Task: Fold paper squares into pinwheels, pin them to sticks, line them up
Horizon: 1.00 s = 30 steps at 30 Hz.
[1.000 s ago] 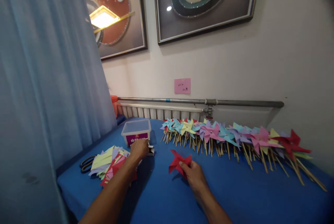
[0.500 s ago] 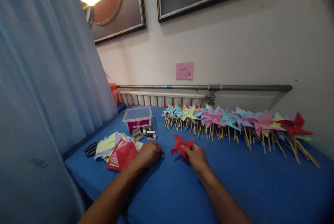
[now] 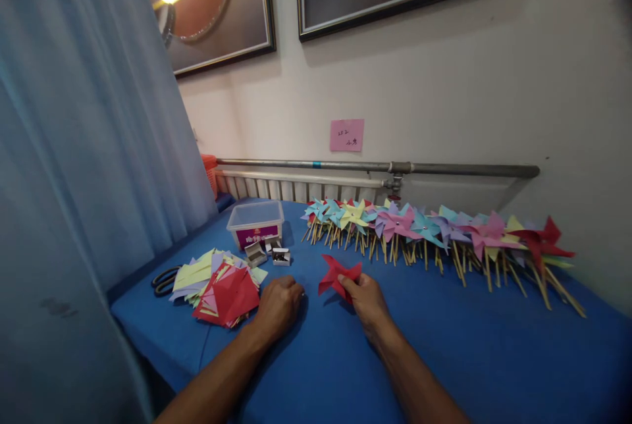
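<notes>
A red paper pinwheel [image 3: 340,276] with folded blades is pinched between the thumb and fingers of my right hand [image 3: 366,299], just above the blue cloth. No stick shows on it. My left hand [image 3: 280,304] is closed and rests low over the cloth, left of the pinwheel. A tiny pale speck shows at its fingertips, too small to name. Beside that hand lies a pile of cut paper sheets [image 3: 230,295], red on top, with yellow, purple and green ones. Small open boxes [image 3: 281,256] with little dark pieces stand just beyond my left hand.
Many-coloured pinwheels on sticks [image 3: 395,223] lie in a long row at the back right. A clear plastic tub [image 3: 255,216] stands behind the small boxes. Dark-handled scissors [image 3: 165,281] lie left of the papers. A blue curtain [image 3: 89,147] hangs at the left; a pipe [image 3: 345,164] runs along the wall.
My left hand has drawn slightly back toward me, a little away from the small boxes. My right hand keeps its pinch on the red pinwheel. The view has shifted slightly.
</notes>
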Each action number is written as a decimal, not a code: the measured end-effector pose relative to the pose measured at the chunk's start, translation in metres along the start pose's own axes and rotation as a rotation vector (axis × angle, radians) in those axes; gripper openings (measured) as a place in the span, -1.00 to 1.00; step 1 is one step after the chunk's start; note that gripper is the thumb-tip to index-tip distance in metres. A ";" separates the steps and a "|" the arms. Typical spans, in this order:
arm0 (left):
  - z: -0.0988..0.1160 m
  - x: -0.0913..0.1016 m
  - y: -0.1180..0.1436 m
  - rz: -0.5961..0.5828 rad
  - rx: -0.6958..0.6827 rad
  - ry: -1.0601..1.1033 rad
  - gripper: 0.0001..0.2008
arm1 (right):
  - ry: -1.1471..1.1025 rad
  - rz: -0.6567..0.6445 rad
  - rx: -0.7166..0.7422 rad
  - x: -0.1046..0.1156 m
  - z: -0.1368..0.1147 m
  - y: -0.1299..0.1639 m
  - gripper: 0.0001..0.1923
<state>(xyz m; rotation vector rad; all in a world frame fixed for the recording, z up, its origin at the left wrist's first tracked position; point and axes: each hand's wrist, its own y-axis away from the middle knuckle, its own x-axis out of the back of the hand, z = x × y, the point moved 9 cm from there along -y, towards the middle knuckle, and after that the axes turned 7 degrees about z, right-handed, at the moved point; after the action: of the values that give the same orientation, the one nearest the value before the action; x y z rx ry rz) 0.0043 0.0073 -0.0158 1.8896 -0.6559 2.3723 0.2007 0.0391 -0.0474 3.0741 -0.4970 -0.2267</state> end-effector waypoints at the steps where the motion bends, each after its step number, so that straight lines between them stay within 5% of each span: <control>1: 0.001 0.000 -0.001 -0.002 -0.002 -0.004 -0.61 | 0.000 0.003 0.002 0.000 0.001 -0.001 -0.68; 12: 0.008 -0.002 -0.019 -0.119 0.004 -0.088 -0.62 | -0.013 -0.002 -0.006 0.001 0.003 -0.002 -0.70; 20: -0.008 -0.012 -0.016 -0.045 0.029 -0.016 -0.71 | -0.018 -0.005 0.029 0.002 -0.004 0.001 -0.69; 23: -0.021 -0.009 -0.018 0.017 0.114 0.207 -0.78 | -0.050 -0.013 0.020 0.000 -0.004 0.002 -0.70; 26: -0.028 -0.005 -0.028 0.044 0.287 0.651 -0.80 | -0.090 -0.009 -0.003 -0.001 -0.003 0.002 -0.70; 30: -0.003 0.004 -0.059 0.045 0.369 1.068 -0.82 | -0.165 0.002 -0.021 0.004 -0.004 -0.001 -0.68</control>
<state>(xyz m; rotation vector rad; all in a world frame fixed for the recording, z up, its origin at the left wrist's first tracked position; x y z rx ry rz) 0.0175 0.0609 0.0048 0.3968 -0.1509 3.1114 0.2057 0.0390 -0.0444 3.0491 -0.5001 -0.4857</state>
